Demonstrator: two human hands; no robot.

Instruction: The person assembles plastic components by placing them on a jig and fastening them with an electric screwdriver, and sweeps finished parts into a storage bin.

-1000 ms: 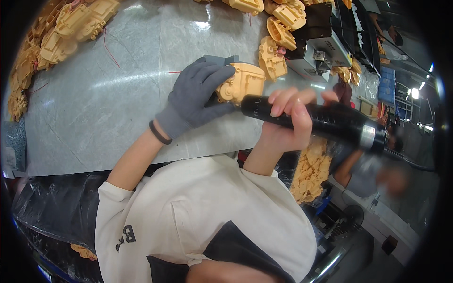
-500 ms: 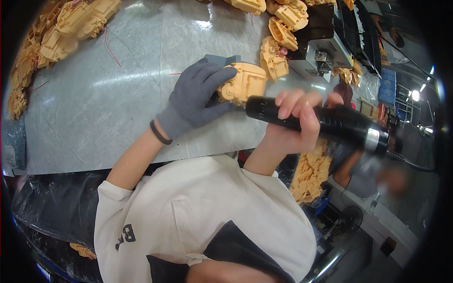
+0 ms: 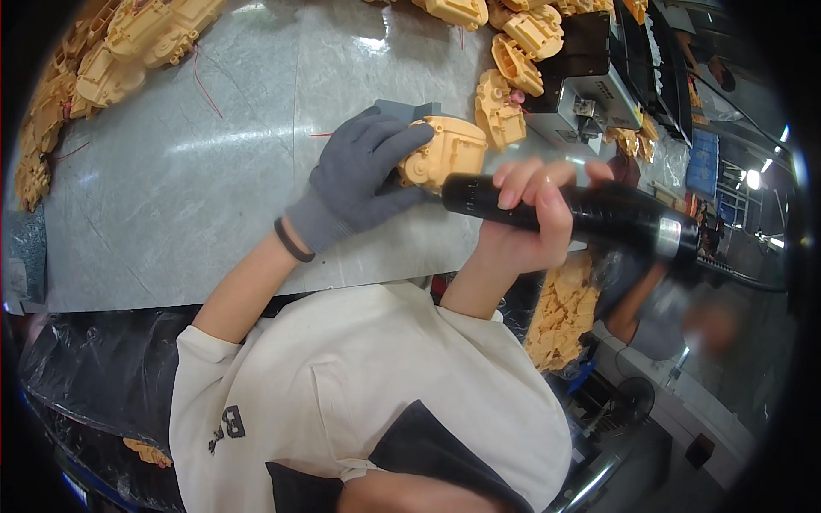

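On the grey counter (image 3: 171, 197), near its front edge, left hand (image 3: 363, 175) in grey glove w/ dark wristband is wrapped around a tan moulded plastic part (image 3: 445, 152), fingers curled over its left side, holding it just above/at the counter surface; can't tell if it rests on it. Right hand (image 3: 522, 218), bare, is closed around a black cylindrical power tool (image 3: 581, 214) w/ silver band near its rear end; tool lies roughly horizontal, front tip touching the tan part's lower right side. More tan parts piled at counter's far left corner (image 3: 111, 51) and along far edge (image 3: 513, 60), loose, not in any bin. Black-and-grey machine (image 3: 590, 85) sits at far right of counter, just beside those parts. Below counter to the right, another heap of tan parts (image 3: 560, 316), container edges not clear. Blurred other person (image 3: 676, 316) beyond it, right side. Thin red wire bits (image 3: 205, 81) lie on counter.
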